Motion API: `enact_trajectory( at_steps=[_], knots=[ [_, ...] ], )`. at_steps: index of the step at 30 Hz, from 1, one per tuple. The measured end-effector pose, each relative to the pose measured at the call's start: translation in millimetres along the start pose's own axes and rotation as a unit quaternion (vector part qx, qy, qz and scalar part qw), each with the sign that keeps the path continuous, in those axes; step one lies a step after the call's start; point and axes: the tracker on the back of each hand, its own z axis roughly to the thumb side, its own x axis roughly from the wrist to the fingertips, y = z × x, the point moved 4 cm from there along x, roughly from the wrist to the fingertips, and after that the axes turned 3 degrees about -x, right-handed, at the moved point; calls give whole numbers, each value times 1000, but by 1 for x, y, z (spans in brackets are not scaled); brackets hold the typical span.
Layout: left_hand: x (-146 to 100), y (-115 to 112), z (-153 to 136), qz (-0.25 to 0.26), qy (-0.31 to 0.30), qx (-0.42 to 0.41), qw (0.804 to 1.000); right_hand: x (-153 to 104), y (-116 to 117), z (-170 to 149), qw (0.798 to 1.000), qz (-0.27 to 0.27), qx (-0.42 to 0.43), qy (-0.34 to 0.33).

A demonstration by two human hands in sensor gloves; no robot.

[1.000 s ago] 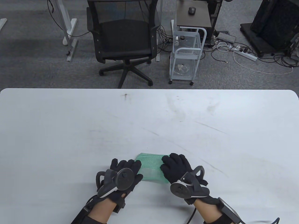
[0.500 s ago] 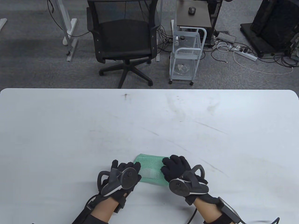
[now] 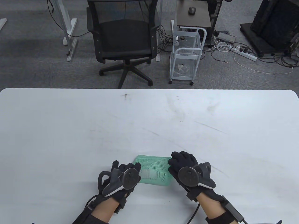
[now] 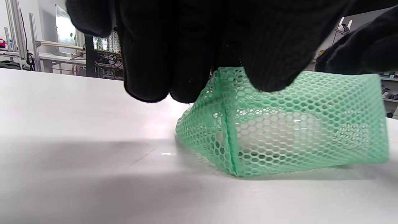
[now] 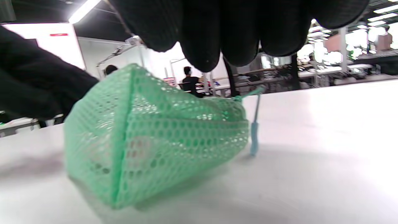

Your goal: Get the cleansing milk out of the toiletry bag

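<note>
While the green mesh bag point(image 3: 153, 171) lies on the table point(image 3: 149, 121) near its front edge, the left hand point(image 3: 121, 178) pinches its left top corner. The right hand point(image 3: 186, 170) rests at its right end, grip unclear. A pale bottle point(image 4: 279, 130) shows inside the bag.

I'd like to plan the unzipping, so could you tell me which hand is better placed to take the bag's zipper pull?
Probably the right hand. In the right wrist view its fingers hang just above the zipper pull at that end of the mesh bag, while the left hand grips the opposite end.
</note>
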Motion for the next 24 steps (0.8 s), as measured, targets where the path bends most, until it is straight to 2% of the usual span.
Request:
enact_trajectory(
  at_steps=[10,17,24],
  knots=[
    [0,-1,5,6,-4,16,1000,10,19,-32,996,45,0,77],
    [1,-4,11,9,-9,31,999,18,39,-35,990,120,5,81],
    [1,-6,14,13,-16,46,999,21,49,-31,987,148,-3,68]
  ],
)
